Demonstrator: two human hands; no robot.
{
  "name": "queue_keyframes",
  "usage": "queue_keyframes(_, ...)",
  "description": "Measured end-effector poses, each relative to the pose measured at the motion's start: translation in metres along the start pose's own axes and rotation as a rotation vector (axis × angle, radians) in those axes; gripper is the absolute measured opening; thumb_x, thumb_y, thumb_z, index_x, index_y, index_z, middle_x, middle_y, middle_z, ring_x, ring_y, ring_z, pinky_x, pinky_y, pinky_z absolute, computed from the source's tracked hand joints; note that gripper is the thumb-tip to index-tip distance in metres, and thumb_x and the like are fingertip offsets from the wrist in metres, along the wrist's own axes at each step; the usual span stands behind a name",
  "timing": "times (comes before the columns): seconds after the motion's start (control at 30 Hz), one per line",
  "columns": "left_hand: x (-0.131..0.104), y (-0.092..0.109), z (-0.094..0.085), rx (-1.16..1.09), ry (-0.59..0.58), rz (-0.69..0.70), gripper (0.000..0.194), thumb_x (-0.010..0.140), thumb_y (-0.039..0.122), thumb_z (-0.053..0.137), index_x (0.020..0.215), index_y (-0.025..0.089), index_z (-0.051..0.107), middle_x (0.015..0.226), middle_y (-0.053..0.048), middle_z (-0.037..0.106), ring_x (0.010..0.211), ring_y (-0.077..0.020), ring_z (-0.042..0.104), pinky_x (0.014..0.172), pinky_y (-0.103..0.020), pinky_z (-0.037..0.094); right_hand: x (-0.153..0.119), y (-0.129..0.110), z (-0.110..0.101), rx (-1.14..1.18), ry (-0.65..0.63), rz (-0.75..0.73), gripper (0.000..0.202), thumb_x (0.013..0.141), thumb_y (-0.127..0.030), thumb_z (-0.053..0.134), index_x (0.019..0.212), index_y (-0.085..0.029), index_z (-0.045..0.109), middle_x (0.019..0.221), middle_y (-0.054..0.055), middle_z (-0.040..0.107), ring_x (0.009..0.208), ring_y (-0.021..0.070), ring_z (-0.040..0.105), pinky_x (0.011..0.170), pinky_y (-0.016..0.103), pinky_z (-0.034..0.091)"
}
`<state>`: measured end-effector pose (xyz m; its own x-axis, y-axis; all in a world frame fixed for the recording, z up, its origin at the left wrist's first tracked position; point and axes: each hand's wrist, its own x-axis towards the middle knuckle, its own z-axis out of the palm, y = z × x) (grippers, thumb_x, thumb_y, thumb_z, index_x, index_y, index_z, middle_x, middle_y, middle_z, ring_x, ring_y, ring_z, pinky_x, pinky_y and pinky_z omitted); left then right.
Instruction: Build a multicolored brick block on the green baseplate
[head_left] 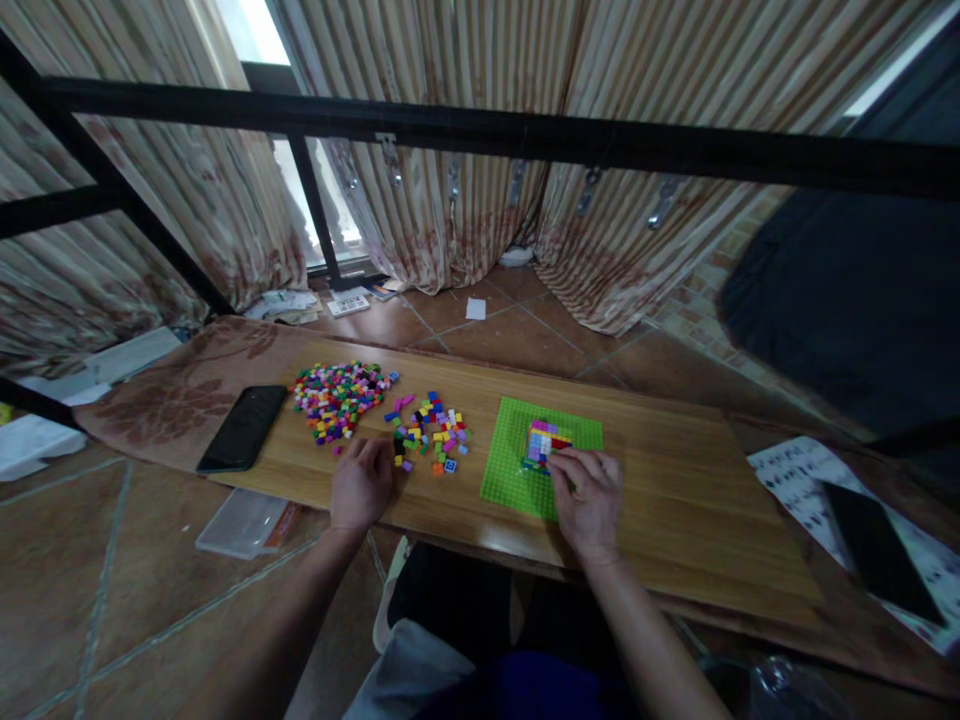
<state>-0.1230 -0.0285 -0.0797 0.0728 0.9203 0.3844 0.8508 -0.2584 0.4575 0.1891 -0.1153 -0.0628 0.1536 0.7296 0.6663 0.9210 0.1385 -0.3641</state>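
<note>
Head view. Right grip (590,495) hid the near right corner of the brick build (538,443); its fingertips looked pinched, but I couldn't tell whether a brick sat between them. Left grip (363,482) lay curled beside the loose bricks (442,430), fingertips obscured, hold unreadable to me. Table (675,480): near edge passed beneath both arms; wood stretched on right of the green baseplate (499,465). Build stood about mid-baseplate, low, lilac, white, red and yellow, studs blurred.
</note>
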Motion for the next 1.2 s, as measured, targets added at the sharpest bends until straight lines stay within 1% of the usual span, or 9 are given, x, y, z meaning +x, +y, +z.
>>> queue_keyframes(0.27, -0.001, 0.000, 0.001, 0.021, 0.002, -0.002, 0.024, 0.088, 0.027, 0.045, 0.094, 0.019, 0.067, 0.091, -0.007, 0.064, 0.083, -0.0206, 0.062, 0.072, -0.030, 0.047, 0.003, -0.004, -0.001, -0.030, 0.020, -0.027, 0.009, 0.086, -0.023, 0.062, 0.085, -0.023, 0.071, 0.095, 0.003, 0.069, 0.092, 0.0208, 0.051, 0.082, 0.036, 0.041)
queue_keyframes(0.47, -0.001, -0.001, 0.001, 0.020, 0.000, -0.005, 0.023, 0.088, 0.026, 0.045, 0.093, 0.019, 0.067, 0.091, -0.007, 0.064, 0.083, -0.0206, 0.062, 0.073, -0.030, 0.047, 0.001, -0.003, -0.002, -0.062, -0.013, -0.053, 0.011, 0.087, -0.022, 0.061, 0.085, -0.024, 0.071, 0.098, 0.003, 0.068, 0.095, 0.0216, 0.050, 0.082, 0.036, 0.039)
queue_keyframes(0.7, -0.001, 0.000, 0.000, 0.025, 0.004, 0.001, 0.023, 0.089, 0.026, 0.044, 0.093, 0.019, 0.066, 0.089, -0.006, 0.063, 0.083, -0.0209, 0.061, 0.072, -0.030, 0.046, 0.003, 0.001, -0.003, -0.076, -0.054, -0.028, 0.015, 0.088, -0.027, 0.059, 0.084, -0.027, 0.073, 0.104, 0.004, 0.066, 0.097, 0.0220, 0.050, 0.083, 0.038, 0.039)
queue_keyframes(0.8, -0.002, 0.000, 0.001, 0.030, 0.015, 0.008, 0.024, 0.089, 0.026, 0.044, 0.093, 0.019, 0.066, 0.090, -0.007, 0.063, 0.083, -0.0214, 0.061, 0.072, -0.031, 0.046, 0.002, 0.003, -0.011, 0.009, -0.029, 0.030, 0.016, 0.088, -0.032, 0.058, 0.092, -0.028, 0.073, 0.112, 0.005, 0.062, 0.101, 0.0223, 0.051, 0.086, 0.040, 0.042)
queue_keyframes(0.9, -0.001, -0.001, 0.001, 0.016, 0.021, 0.020, 0.024, 0.089, 0.027, 0.044, 0.093, 0.019, 0.066, 0.090, -0.007, 0.063, 0.084, -0.0215, 0.061, 0.073, -0.031, 0.046, -0.006, 0.006, -0.023, 0.118, 0.125, 0.191, 0.023, 0.089, -0.034, 0.056, 0.105, -0.024, 0.070, 0.112, 0.008, 0.062, 0.104, 0.0219, 0.054, 0.091, 0.041, 0.043)
queue_keyframes(0.97, -0.001, -0.002, 0.002, 0.006, 0.020, 0.026, 0.024, 0.089, 0.027, 0.044, 0.092, 0.019, 0.066, 0.089, -0.007, 0.063, 0.083, -0.0215, 0.061, 0.072, -0.031, 0.047, -0.016, 0.009, -0.030, 0.147, 0.219, 0.322, 0.027, 0.089, -0.035, 0.054, 0.106, -0.020, 0.069, 0.107, 0.010, 0.064, 0.102, 0.0224, 0.056, 0.092, 0.042, 0.044)
queue_keyframes(1.0, -0.001, -0.002, 0.002, 0.004, 0.021, 0.027, 0.024, 0.088, 0.026, 0.044, 0.092, 0.019, 0.066, 0.089, -0.007, 0.063, 0.082, -0.0214, 0.061, 0.072, -0.031, 0.047, -0.021, 0.011, -0.031, 0.158, 0.235, 0.371, 0.028, 0.089, -0.036, 0.054, 0.104, -0.019, 0.069, 0.104, 0.010, 0.064, 0.101, 0.0227, 0.057, 0.092, 0.043, 0.044)
queue_keyframes(1.1, 0.000, -0.002, 0.002, -0.005, 0.029, 0.030, 0.024, 0.088, 0.025, 0.044, 0.092, 0.019, 0.066, 0.089, -0.007, 0.063, 0.082, -0.0214, 0.062, 0.072, -0.031, 0.047, -0.036, 0.013, -0.031, 0.204, 0.180, 0.443, 0.029, 0.088, -0.039, 0.053, 0.101, -0.017, 0.069, 0.101, 0.010, 0.065, 0.098, 0.0233, 0.059, 0.091, 0.045, 0.045)
queue_keyframes(1.2, 0.000, -0.002, 0.002, -0.012, 0.037, 0.027, 0.024, 0.088, 0.026, 0.044, 0.093, 0.019, 0.066, 0.090, -0.008, 0.064, 0.083, -0.0214, 0.062, 0.072, -0.031, 0.048, -0.045, 0.009, -0.027, 0.223, 0.114, 0.457, 0.030, 0.088, -0.039, 0.052, 0.100, -0.018, 0.069, 0.101, 0.010, 0.065, 0.098, 0.0235, 0.059, 0.091, 0.046, 0.046)
